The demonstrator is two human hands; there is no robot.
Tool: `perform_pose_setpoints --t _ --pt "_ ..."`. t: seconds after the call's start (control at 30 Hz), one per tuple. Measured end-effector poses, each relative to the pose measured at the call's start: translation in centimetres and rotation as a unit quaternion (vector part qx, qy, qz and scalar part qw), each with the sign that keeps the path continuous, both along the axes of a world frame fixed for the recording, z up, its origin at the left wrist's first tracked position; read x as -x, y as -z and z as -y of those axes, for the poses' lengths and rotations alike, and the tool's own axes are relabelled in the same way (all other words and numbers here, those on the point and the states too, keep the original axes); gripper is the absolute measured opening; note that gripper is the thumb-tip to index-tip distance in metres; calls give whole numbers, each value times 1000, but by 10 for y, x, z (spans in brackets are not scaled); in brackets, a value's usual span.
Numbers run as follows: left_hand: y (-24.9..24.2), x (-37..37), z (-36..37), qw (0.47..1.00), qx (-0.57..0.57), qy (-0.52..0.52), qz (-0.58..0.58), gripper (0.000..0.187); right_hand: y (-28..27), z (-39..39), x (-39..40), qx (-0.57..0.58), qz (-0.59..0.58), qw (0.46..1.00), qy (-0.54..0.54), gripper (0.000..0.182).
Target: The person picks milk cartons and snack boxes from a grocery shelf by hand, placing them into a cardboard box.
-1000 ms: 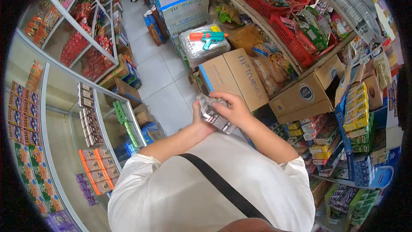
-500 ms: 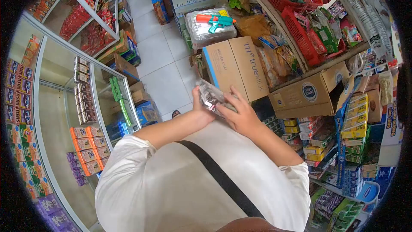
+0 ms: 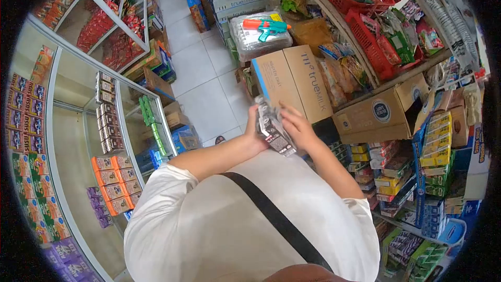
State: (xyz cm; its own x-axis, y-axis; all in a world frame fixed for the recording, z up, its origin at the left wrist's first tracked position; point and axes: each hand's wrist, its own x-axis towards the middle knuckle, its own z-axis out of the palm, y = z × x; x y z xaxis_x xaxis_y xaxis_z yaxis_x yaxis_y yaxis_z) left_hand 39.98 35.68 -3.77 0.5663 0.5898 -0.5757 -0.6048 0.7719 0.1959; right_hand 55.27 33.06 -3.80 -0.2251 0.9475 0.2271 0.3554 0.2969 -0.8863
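Note:
In front of my chest I hold a small dark brown and white pack of drink cartons (image 3: 275,134), in what looks like clear wrap. Its printed side with small text faces up toward me, and the pack is tilted. My left hand (image 3: 251,134) is closed around its left side, thumb along the edge. My right hand (image 3: 299,127) grips the right side, its fingers bent over the upper edge. Just beyond the hands stands a brown TH true MILK box (image 3: 292,75).
Glass-fronted shelves on the left hold brown carton packs (image 3: 107,128) and orange packs (image 3: 115,184). A toy water gun (image 3: 267,27) lies on a plastic-wrapped stack ahead. Red baskets (image 3: 368,47) and a Dutch Lady box (image 3: 378,115) are at right. Tiled floor (image 3: 201,96) runs forward.
The pack has been turned in my hands, so its printed side now shows more fully. Both hands have shifted slightly right, and the whole view has moved a little.

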Motion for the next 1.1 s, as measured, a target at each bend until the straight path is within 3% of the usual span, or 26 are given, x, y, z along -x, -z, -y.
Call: perform_pose_setpoints --t 0.03,0.17,0.2,0.23,0.27,0.3,0.4,0.5,0.57,0.73,0.77,0.83,0.9,1.0,1.1 --pt "1 -3 -3 998 45 22 31 66 11 -10 -1 -3 12 1000 25 27" --pt "-7 -5 -4 995 20 59 77 60 49 -65 -6 -17 57 997 50 29" --pt "-2 -3 -7 994 7 73 83 62 55 -74 -8 146 -36 989 7 30" --pt "7 0 -8 992 -5 87 89 64 62 -80 -15 304 -128 943 -39 31" --pt "16 2 -9 990 -15 100 96 67 71 -84 -20 452 -214 862 -85 33" --pt "8 1 -10 994 4 86 62 64 98 -80 -22 509 -326 793 -80 38" --pt "0 -2 -12 997 41 58 18 53 88 -49 -23 537 -306 786 -5 47" --pt "7 4 -19 993 34 107 35 62 106 -33 -21 475 -342 805 -94 56" --pt "7 6 -17 991 44 128 -2 67 104 -22 -16 470 -396 785 -73 60" --pt "-32 11 -13 988 -97 112 -49 67 83 -10 -2 347 -518 782 25 61" --pt "-38 12 -12 984 -138 89 -70 66 78 -8 -5 361 -525 765 95 48" --pt "-27 13 -9 980 -183 27 -76 57 74 -10 -14 338 -470 804 136 39" --pt "-11 12 -9 981 -166 29 -93 52 78 -9 -24 325 -402 835 186 25" --pt "4 10 -13 968 -194 44 -150 48 81 -7 -34 283 -156 921 219 22" --pt "4 11 -9 952 -234 42 -191 52 69 -3 -41 264 1 939 220 25"
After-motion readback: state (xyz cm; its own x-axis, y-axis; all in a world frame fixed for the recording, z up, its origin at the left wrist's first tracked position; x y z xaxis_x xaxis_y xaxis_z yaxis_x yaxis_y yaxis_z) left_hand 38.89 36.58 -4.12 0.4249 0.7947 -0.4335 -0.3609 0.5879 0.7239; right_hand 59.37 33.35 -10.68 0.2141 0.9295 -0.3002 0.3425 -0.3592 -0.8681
